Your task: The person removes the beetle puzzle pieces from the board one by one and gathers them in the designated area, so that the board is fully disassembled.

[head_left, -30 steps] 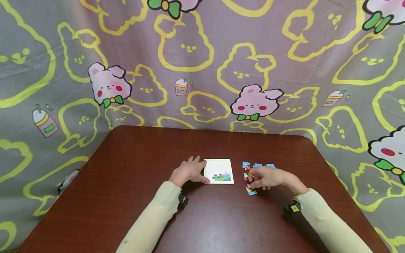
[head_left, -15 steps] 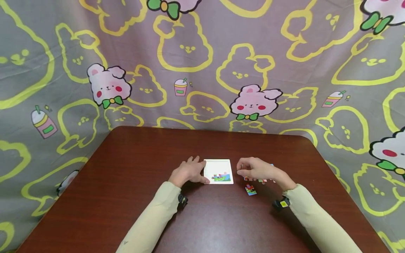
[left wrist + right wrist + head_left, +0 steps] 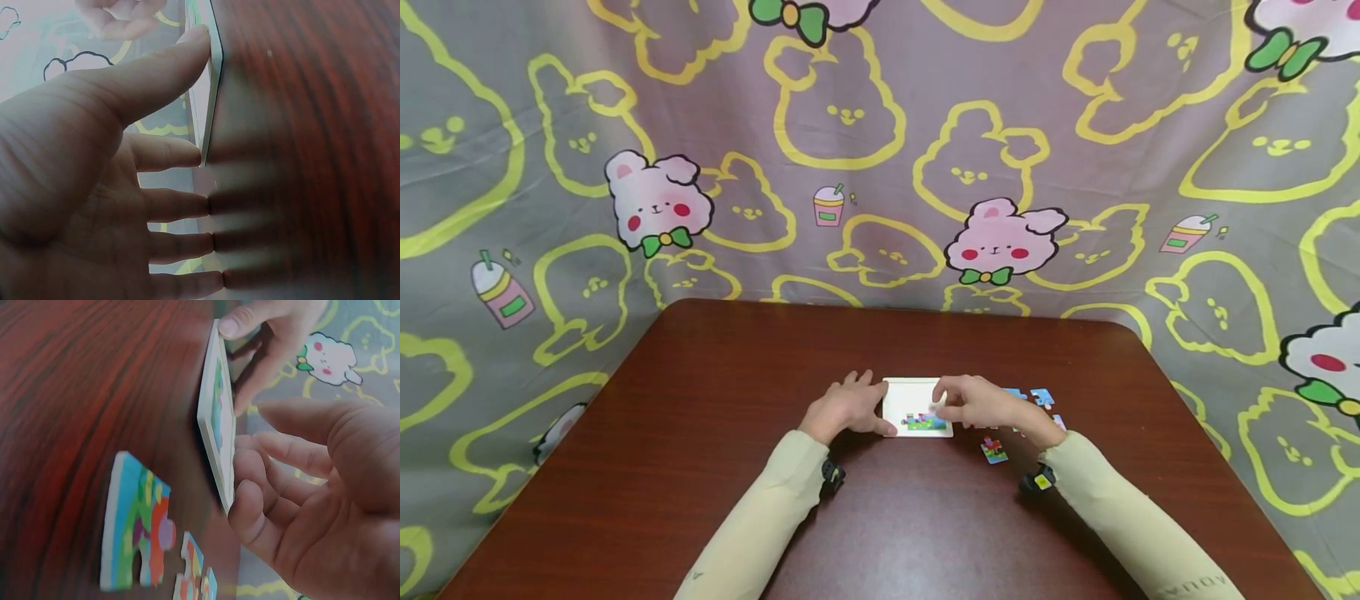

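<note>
A shallow white square puzzle tray (image 3: pixel 901 393) lies on the table, with several joined puzzle pieces (image 3: pixel 925 422) along its near right part. My left hand (image 3: pixel 846 407) rests at the tray's left side, fingers spread; in the left wrist view its thumb (image 3: pixel 169 69) touches the rim. Over the tray's right edge is my right hand (image 3: pixel 981 402), fingers bent toward the joined pieces. The right wrist view shows a gap between thumb (image 3: pixel 300 419) and fingers, with no piece visible there. Whether its fingertips touch the tray is unclear.
One loose puzzle piece (image 3: pixel 994 451) lies apart, nearer me than the others. Other loose pieces (image 3: pixel 1042 397) lie right of the tray, some hidden by my right hand. A patterned cloth (image 3: pixel 865 108) hangs behind the brown table (image 3: pixel 760 350).
My right hand has moved left, from above the loose pieces to the tray's right edge. Pieces that it covered are in view again. My left hand stays put beside the tray.
</note>
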{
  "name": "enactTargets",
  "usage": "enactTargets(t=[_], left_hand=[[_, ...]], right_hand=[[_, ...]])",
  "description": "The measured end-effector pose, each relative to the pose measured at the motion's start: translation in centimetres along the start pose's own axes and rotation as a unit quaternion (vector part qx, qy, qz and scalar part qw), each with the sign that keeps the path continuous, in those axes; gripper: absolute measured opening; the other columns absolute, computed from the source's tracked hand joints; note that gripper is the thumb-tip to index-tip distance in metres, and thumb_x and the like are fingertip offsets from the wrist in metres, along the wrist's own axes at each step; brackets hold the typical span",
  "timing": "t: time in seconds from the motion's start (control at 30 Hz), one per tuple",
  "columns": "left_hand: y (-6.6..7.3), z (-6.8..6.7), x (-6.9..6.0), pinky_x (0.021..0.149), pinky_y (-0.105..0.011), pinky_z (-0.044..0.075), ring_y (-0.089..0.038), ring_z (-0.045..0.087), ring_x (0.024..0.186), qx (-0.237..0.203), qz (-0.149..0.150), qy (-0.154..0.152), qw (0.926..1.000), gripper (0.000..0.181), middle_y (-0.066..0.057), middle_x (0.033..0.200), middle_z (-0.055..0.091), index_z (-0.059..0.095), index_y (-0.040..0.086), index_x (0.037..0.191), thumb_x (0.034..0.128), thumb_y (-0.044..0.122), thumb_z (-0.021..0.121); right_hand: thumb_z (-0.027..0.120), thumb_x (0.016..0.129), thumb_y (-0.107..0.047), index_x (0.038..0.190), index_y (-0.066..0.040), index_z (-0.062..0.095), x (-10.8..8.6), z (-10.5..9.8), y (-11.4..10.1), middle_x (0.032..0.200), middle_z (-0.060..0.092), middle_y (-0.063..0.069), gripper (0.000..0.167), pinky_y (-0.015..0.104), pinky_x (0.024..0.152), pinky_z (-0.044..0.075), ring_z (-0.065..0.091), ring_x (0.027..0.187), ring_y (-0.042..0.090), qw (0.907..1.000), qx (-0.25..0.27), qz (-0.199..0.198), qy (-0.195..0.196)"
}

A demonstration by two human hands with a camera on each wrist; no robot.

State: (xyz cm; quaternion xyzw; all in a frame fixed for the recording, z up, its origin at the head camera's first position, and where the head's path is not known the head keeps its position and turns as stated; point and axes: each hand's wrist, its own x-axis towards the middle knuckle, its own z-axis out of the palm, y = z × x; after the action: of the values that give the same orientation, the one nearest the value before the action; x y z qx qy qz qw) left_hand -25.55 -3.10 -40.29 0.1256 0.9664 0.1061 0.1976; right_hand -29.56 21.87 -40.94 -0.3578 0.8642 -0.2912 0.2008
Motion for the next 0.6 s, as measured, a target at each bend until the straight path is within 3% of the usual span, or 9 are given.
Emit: enactTargets(t=[0.3, 0.6], left_hand=[[0.2, -0.1, 0.2, 0.119, -0.056, 0.023, -0.040, 0.017, 0.151, -0.001, -0.006, 0.003, 1.0000, 0.085, -0.015, 0.163, 0.022, 0.034, 0.019, 0.154, 0.0855, 0.056, 0.068], [0.3, -0.3, 0.4, 0.119, -0.056, 0.023, -0.040, 0.016, 0.151, -0.008, -0.008, 0.004, 0.9999, 0.086, -0.016, 0.163, 0.022, 0.034, 0.019, 0.154, 0.0851, 0.056, 0.069]], right_hand=[[0.067, 0.092, -0.015, 0.108, -0.007, 0.063, 1.2, 0.5, -0.7, 0.077, 0.070, 0.001, 0.019, 0.022, 0.056, 0.045, 0.053, 0.056, 0.004, 0.9983, -0.055, -0.021, -0.002], [0.070, 0.090, -0.017, 0.106, -0.008, 0.064, 1.9, 0.7, -0.9, 0.079, 0.071, -0.001, 0.020, 0.021, 0.059, 0.046, 0.056, 0.063, 0.004, 0.9975, -0.069, -0.015, -0.006]])
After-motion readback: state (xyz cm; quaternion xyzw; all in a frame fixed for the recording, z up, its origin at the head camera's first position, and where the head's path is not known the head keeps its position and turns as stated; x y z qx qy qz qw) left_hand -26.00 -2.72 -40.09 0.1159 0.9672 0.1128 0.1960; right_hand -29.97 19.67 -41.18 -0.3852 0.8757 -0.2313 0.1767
